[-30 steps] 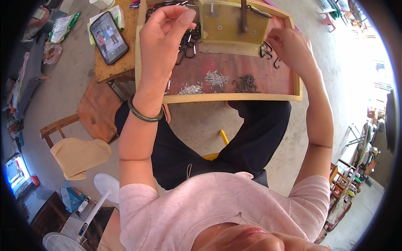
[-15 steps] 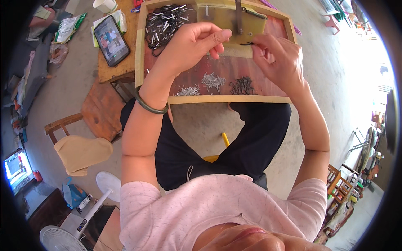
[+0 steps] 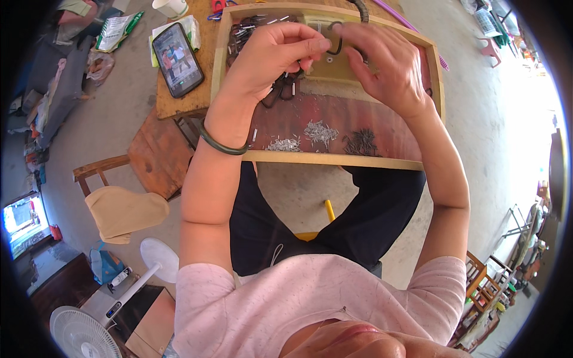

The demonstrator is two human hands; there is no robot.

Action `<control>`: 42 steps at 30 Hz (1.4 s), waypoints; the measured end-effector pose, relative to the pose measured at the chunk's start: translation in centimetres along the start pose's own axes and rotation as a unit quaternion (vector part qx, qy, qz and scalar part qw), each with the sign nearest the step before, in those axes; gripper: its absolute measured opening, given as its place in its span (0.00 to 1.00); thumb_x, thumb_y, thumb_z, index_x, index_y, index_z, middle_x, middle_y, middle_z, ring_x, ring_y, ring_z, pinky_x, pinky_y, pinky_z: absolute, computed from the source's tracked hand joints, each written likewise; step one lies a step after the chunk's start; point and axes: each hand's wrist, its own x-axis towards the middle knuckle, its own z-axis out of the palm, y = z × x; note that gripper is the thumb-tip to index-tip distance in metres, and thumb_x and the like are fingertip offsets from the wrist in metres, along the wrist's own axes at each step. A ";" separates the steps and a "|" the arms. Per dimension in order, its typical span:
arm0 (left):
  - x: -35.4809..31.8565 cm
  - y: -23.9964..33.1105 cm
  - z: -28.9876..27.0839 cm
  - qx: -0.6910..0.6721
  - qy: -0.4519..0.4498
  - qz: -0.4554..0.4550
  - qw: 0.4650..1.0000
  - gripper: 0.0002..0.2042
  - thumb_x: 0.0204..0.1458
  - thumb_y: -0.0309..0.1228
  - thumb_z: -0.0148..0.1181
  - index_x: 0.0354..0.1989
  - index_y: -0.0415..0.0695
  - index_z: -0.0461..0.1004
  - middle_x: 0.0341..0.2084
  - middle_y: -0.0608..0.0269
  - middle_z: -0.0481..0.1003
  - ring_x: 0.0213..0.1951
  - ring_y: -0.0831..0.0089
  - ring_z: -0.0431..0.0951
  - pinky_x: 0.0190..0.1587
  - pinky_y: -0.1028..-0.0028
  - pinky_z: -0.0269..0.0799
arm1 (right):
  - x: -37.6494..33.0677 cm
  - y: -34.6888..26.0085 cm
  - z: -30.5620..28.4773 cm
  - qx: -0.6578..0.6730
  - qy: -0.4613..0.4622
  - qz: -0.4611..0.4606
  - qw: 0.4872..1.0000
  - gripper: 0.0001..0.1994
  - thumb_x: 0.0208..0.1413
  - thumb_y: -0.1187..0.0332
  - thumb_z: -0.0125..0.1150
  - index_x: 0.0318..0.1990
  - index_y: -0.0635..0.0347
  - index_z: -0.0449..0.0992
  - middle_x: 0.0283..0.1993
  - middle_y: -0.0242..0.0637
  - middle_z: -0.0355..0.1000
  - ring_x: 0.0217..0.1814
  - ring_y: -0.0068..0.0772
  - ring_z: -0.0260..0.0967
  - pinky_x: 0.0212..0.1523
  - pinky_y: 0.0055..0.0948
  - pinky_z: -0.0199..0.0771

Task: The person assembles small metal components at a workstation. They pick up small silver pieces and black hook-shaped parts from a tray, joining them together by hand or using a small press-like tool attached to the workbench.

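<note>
At far left I see a green-and-white packet (image 3: 116, 31) lying flat beside a white cup (image 3: 172, 7) and a dark phone (image 3: 177, 59) on the desk (image 3: 179, 101). My left hand (image 3: 271, 59) and right hand (image 3: 388, 62) meet over the far end of the wooden tray (image 3: 334, 160). Both grips pinch a thin dark wire hook (image 3: 335, 43), its long axis running near to far, curve at the far end.

A smartphone (image 3: 176, 58) lies on the small wooden table (image 3: 179, 101), a white fan (image 3: 77, 334) on the floor.

Hands (image 3: 334, 48) now together, fingertips meeting
</note>
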 end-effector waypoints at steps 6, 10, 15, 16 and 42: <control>0.8 -0.9 0.1 0.067 0.080 0.075 0.992 0.08 0.59 0.33 0.69 0.38 0.42 0.82 0.27 0.76 0.75 0.28 0.88 0.70 0.29 0.86 0.60 | 1.7 -0.3 -0.2 0.021 -0.057 0.110 0.992 0.23 0.47 0.69 0.73 0.54 0.55 0.79 0.47 0.46 0.79 0.43 0.44 0.80 0.42 0.39 0.80; 1.2 -0.9 0.3 0.051 0.134 0.085 0.986 0.08 0.59 0.35 0.70 0.38 0.43 0.82 0.27 0.76 0.75 0.29 0.88 0.70 0.30 0.85 0.61 | 2.3 -0.9 -0.6 0.005 -0.094 0.175 0.980 0.27 0.42 0.69 0.78 0.54 0.56 0.78 0.65 0.48 0.67 0.62 0.55 0.69 0.57 0.48 0.74; 2.6 -2.3 -0.9 0.136 0.204 0.069 0.967 0.11 0.55 0.37 0.74 0.37 0.44 0.80 0.28 0.76 0.74 0.31 0.87 0.71 0.33 0.82 0.64 | 2.1 -0.4 0.2 0.010 -0.102 0.192 0.976 0.26 0.43 0.69 0.78 0.53 0.58 0.79 0.73 0.51 0.57 0.73 0.63 0.55 0.68 0.55 0.64; 2.8 -3.4 -0.9 0.143 0.200 0.080 0.966 0.12 0.54 0.37 0.75 0.37 0.44 0.79 0.28 0.76 0.74 0.31 0.86 0.71 0.34 0.81 0.64 | 2.0 -0.4 0.4 -0.005 -0.104 0.184 0.977 0.25 0.43 0.69 0.78 0.53 0.58 0.79 0.73 0.52 0.56 0.74 0.63 0.55 0.70 0.55 0.63; 2.6 -2.4 -0.8 0.269 0.112 0.008 0.956 0.25 0.60 0.47 0.68 0.17 0.42 0.72 0.10 0.72 0.66 0.14 0.83 0.65 0.20 0.77 0.59 | 1.5 0.1 0.5 -0.001 -0.118 0.171 0.978 0.28 0.44 0.65 0.78 0.56 0.54 0.80 0.74 0.56 0.57 0.74 0.62 0.59 0.69 0.54 0.64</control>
